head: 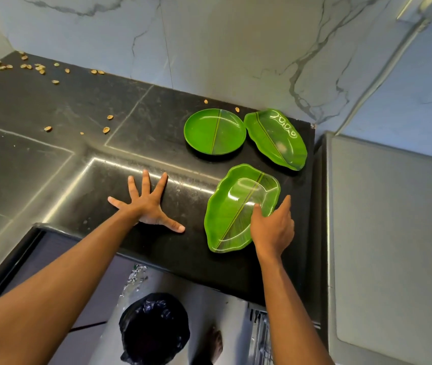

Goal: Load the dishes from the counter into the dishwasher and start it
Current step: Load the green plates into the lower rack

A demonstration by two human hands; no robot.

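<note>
Head view: black stone counter (51,114), marble-look wall (209,35) behind it at 12 o'clock. Counter's front edge runs from 8 o'clock toward 5 o'clock; its right end stops at a grey appliance top (394,233) at 3 o'clock.

Three green dishes, all on the counter's right end:
- near leaf plate (232,219), just off centre toward 5 o'clock, its tip near the front edge;
- round plate (214,131) at 12 o'clock of it, apart from it;
- far leaf plate (275,139) at 1 o'clock, just beside the round plate, close to the wall and the right end.

Right hand (272,227) pinches the near leaf plate's right rim, thumb inside, fingers outside. Left hand (146,206) lies flat on the counter at 9 o'clock of that plate, fingers straight and splayed, holding nothing. Bare counter between hand and plate.

Nut shells (38,67) scattered at 10 o'clock, a few near the round plate.

Below the front edge: bin with black bag (154,327) at 6 o'clock, wire rack (261,335) at 5 o'clock.

Writing: white looped marks on the far leaf plate's rim, not legible.
</note>
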